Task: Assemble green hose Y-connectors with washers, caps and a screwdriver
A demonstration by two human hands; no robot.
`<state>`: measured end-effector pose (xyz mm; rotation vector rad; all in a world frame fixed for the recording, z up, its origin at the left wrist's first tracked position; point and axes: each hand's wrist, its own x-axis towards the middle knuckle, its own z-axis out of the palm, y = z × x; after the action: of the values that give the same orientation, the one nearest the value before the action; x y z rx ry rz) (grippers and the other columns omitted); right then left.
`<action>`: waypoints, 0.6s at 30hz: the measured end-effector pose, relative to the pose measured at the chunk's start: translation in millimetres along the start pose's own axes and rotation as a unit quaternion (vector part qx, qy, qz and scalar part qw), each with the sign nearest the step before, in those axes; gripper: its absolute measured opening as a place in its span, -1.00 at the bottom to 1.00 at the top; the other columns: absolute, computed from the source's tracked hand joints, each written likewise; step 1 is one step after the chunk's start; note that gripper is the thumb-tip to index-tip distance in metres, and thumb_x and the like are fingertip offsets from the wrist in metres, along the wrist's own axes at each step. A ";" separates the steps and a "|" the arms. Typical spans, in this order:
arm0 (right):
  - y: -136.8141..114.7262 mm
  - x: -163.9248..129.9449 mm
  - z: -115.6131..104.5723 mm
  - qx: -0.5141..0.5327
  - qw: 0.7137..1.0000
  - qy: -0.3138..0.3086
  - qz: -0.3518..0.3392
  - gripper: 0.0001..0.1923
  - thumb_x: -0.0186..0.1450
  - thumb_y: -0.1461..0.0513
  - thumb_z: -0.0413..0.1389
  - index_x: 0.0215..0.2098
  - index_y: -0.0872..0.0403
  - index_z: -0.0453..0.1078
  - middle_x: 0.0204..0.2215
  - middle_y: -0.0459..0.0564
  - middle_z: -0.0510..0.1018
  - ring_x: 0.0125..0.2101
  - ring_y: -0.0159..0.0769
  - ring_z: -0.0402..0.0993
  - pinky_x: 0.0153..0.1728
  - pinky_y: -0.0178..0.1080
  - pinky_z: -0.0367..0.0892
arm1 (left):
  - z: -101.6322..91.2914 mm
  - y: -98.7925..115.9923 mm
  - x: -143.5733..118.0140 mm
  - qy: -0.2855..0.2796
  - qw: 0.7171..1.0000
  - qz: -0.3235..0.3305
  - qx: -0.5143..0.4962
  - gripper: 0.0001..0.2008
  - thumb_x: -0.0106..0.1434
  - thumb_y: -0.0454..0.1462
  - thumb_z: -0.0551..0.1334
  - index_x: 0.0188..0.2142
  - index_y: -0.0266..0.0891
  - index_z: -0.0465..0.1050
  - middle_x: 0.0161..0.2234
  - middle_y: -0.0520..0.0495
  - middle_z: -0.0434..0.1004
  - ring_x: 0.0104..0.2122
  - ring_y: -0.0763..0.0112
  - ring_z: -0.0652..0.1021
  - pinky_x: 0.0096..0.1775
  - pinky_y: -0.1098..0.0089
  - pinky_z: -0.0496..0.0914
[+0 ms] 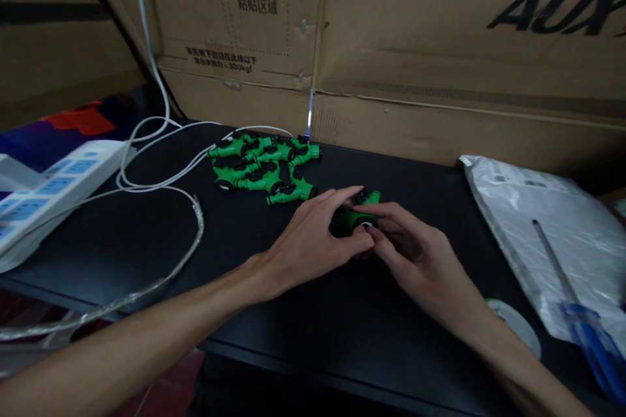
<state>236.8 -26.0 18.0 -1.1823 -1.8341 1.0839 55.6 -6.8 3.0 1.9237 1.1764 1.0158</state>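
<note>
You are mid-assembly: your left hand (313, 241) and right hand (420, 260) both pinch one green fitting (353, 216) at table centre, the finished pile (264, 166) at 11 o'clock; next needs a firm press.

Your fingers (342, 238) hide most of the green fitting (353, 218). The screwdriver (581, 319) handle and power strip (53, 192) run off the frame edges. Box print is cut off.
</note>
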 end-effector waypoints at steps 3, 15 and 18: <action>-0.4 -0.8 -0.3 -0.010 1.000 0.001 -0.006 -0.74 0.40 0.17 0.09 0.03 0.00 0.42 -0.29 -0.04 0.63 -0.27 -0.27 0.63 -0.29 -0.27 0.50 | 0.4 -0.7 -0.5 -0.001 1.000 0.010 0.010 -0.41 0.22 -0.28 0.30 0.25 -0.27 0.38 0.07 -0.20 0.57 0.04 0.10 0.55 0.14 0.14 0.37; 0.0 -2.6 -0.1 -0.017 0.999 0.005 -0.032 -0.74 0.41 0.22 0.08 0.05 0.04 0.42 -0.16 0.00 0.68 -0.24 -0.33 0.66 -0.29 -0.35 0.52 | 1.0 -1.4 1.3 0.008 0.999 0.030 0.018 -0.40 0.17 -0.29 0.29 0.22 -0.33 0.37 0.02 -0.20 0.61 0.01 0.17 0.59 0.14 0.11 0.41; -1.1 -3.1 -0.6 -0.019 0.999 0.011 -0.037 -0.74 0.40 0.23 0.08 0.04 0.04 0.41 -0.21 -0.02 0.68 -0.28 -0.36 0.66 -0.32 -0.37 0.51 | 0.9 -2.4 1.0 0.001 0.999 0.033 0.026 -0.38 0.18 -0.28 0.29 0.25 -0.34 0.35 0.08 -0.23 0.58 0.06 0.12 0.57 0.17 0.06 0.39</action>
<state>238.0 -29.0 18.9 -1.1338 -1.8733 0.9958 55.7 -5.0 0.8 2.0138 1.1577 1.0302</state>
